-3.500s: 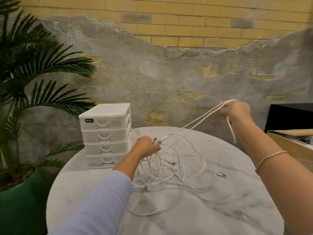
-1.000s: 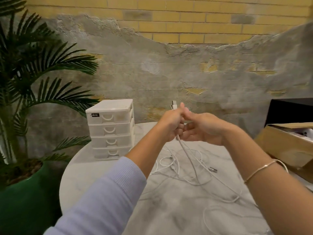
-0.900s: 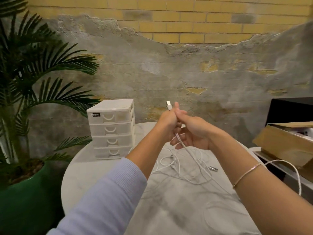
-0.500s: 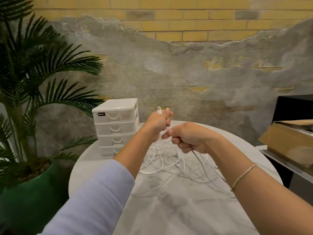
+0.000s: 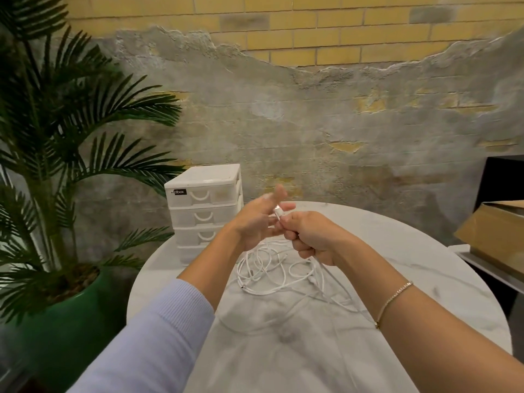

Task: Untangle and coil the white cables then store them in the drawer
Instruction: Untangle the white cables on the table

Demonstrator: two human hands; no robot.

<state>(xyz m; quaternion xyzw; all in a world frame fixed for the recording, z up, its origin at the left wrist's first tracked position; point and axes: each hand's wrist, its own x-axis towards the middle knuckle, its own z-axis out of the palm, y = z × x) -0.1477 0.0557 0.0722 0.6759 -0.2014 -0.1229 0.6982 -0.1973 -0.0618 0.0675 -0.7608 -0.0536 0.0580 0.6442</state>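
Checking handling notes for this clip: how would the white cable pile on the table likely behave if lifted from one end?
Probably floppy: the white cables lie in loose overlapping loops on the marble table. Likely light, and crossed strands may drag neighbours along rather than come away singly.

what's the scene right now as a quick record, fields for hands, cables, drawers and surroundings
left hand: fingers spread, holds nothing
right hand: pinches the cable plug, cable trailing down from the fist
white cables: loose tangle on the marble table
drawer unit: white, four drawers, all closed
surroundings: potted palm left, cardboard box right
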